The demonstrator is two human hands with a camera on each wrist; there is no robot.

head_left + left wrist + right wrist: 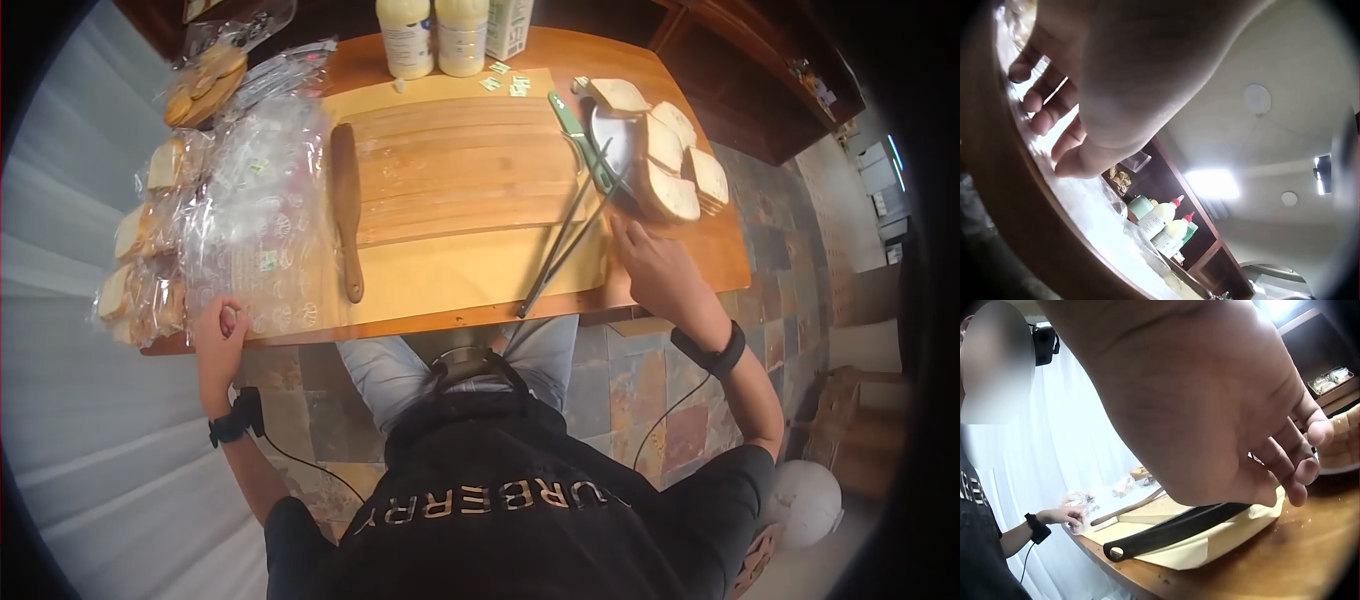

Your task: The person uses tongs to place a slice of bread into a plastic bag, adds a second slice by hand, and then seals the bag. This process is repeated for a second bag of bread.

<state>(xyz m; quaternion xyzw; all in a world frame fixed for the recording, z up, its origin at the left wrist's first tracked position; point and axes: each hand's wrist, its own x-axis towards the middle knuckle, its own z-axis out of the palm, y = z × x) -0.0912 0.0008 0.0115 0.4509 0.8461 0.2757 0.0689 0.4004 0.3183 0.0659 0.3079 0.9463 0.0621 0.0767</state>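
My left hand (220, 345) rests at the table's front left edge with loosely bent fingers, beside clear plastic packaging (260, 215). In the left wrist view its fingers (1054, 115) are spread over the plastic and hold nothing. My right hand (662, 272) is at the right side of the table, next to black tongs (560, 252). The right wrist view shows its fingers (1297, 469) loosely curled with nothing between them. The tongs (1179, 530) lie beyond that hand, over yellow paper (1191, 553). Bread slices (665, 145) sit just past the right hand, around a white plate (610, 135).
A wooden board (460, 160) lies mid-table on the yellow sheet (470, 275), with a wooden spatula (346, 200) along its left side. A green-handled utensil (568, 115) leans by the plate. Bagged bread (135, 230) lines the left edge; two bottles (405, 40) stand behind.
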